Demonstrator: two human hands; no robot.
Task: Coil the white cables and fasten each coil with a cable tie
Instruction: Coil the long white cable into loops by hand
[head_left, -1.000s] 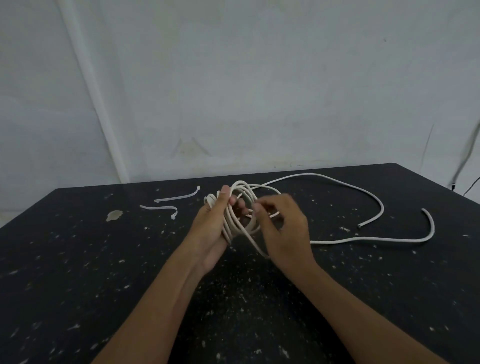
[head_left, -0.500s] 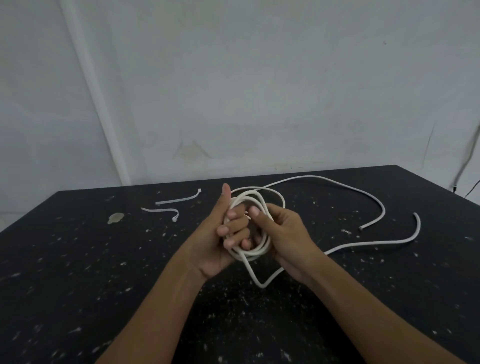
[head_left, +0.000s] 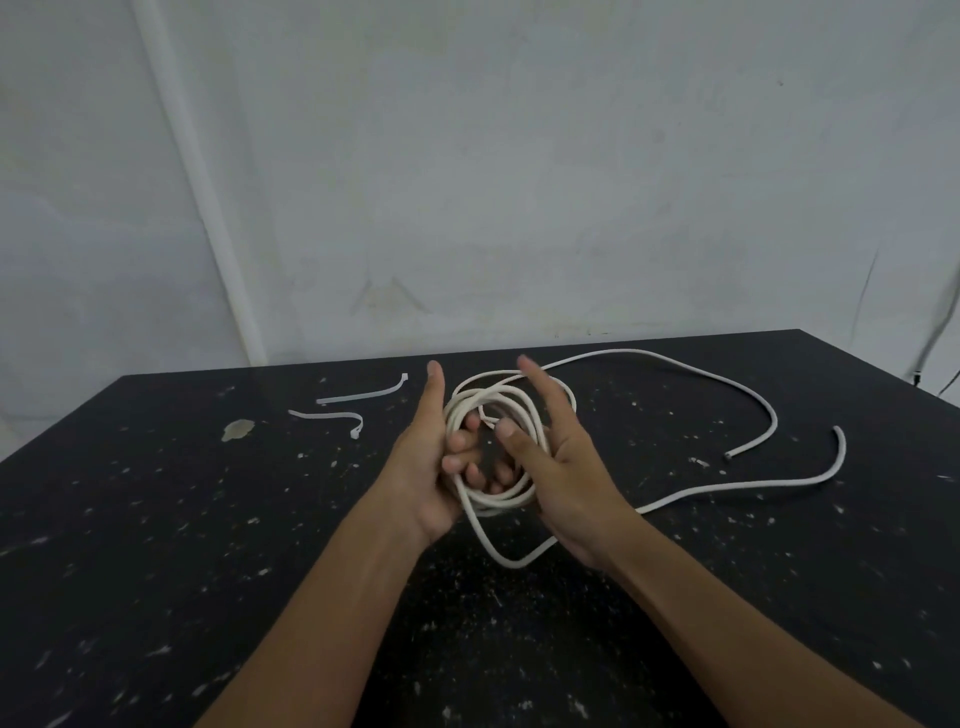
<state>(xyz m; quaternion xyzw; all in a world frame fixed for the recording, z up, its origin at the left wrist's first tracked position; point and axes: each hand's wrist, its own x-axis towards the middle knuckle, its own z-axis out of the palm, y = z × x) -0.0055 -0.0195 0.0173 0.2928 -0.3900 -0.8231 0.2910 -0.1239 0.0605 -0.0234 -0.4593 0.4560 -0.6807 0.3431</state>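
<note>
Looping between both hands above the table (head_left: 156, 519), white cable coil (head_left: 511, 410); left hand (head_left: 431, 467) fingers curled round its strands, right hand (head_left: 561, 467) spread against it. Loose tail (head_left: 753, 395) trails right. Two cable ties (head_left: 358, 395) lie left.

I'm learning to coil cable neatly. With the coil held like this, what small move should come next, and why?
Probably the right hand should draw in the slack loop hanging below the coil and lay it on as another turn. The left hand grips the coil, while a long tail lies loose on the table; the cable ties lie untouched.
</note>
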